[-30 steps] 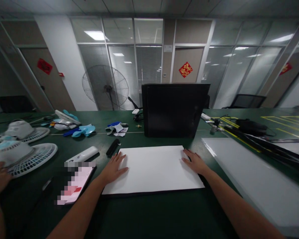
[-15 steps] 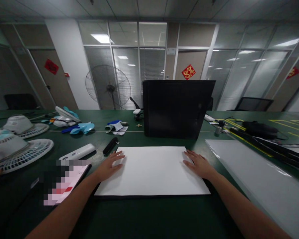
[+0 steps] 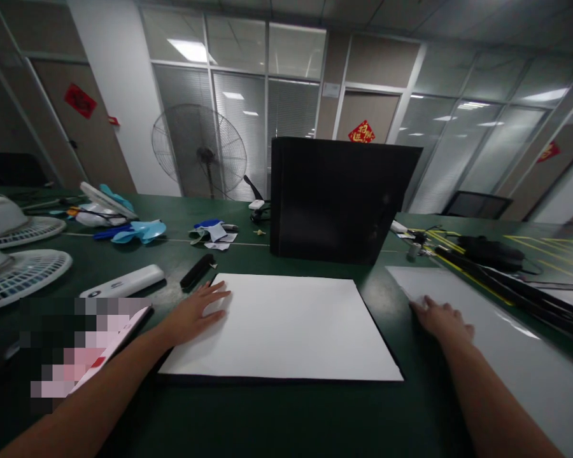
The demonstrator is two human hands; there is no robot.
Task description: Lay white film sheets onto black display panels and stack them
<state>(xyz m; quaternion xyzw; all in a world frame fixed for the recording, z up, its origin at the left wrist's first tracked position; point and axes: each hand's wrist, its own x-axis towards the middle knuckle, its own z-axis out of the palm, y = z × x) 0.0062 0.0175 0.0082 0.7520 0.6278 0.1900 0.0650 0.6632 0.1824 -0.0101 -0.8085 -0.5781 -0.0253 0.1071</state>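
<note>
My left hand (image 3: 195, 312) lies with fingers spread over the left edge of a white sheet (image 3: 286, 327). The sheet rests flat on a thin dark board or panel, whose edge shows at the front and right. My right hand (image 3: 444, 321) is over the left edge of a larger, glossy white sheet (image 3: 520, 356). Its thumb points towards that edge and its fingers are apart, slightly bent, holding nothing that I can see.
Behind the white sheet stands a large black box-like panel (image 3: 339, 200). On the green table (image 3: 286, 420) are a black stapler-like object (image 3: 197, 272), a white elongated device (image 3: 124, 282), blue fan blades (image 3: 141, 231), white fan parts (image 3: 23, 277) and long black strips (image 3: 520, 280).
My right hand has left the middle white sheet and moved right to the glossy sheet. My left hand stays on the middle sheet. The camera view has shifted and tilted slightly.
</note>
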